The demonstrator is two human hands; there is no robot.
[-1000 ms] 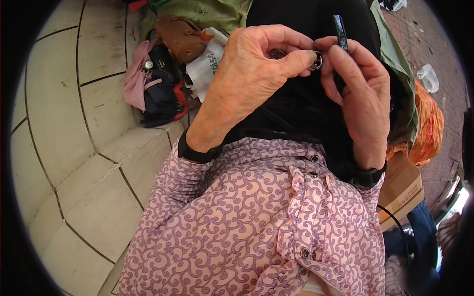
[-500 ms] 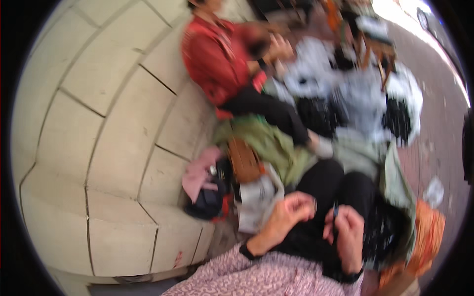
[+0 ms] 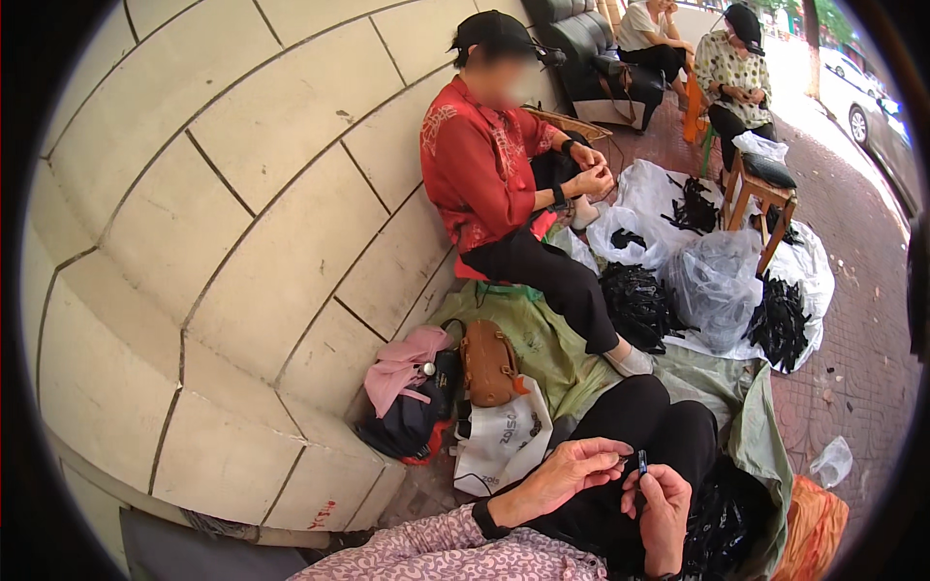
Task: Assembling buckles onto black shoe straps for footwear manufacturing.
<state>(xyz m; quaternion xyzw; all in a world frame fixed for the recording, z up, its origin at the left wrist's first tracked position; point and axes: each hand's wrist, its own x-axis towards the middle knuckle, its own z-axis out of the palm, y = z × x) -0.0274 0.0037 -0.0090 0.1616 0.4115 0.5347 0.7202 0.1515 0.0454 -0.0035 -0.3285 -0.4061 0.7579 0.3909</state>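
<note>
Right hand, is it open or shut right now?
Shut: the right hand pinches a small dark strip between thumb and fingers, and one end of it sticks out past them.

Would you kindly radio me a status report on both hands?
Left hand pinching a small, indistinct item; right hand gripping a narrow, shiny black strip; black-trousered legs beneath both hands.

Over the remote head view I logged the wearer's top (image 3: 542,559): pale pink cloth, printed all over with curling purple scrollwork. I noted the left sleeve (image 3: 431,542) as long and creased, ending near a plain black wristband (image 3: 487,520). At the right wrist I saw only a dark sliver, cut by the lower edge. The trousers (image 3: 620,416) were plain black, covering both knees.
</note>
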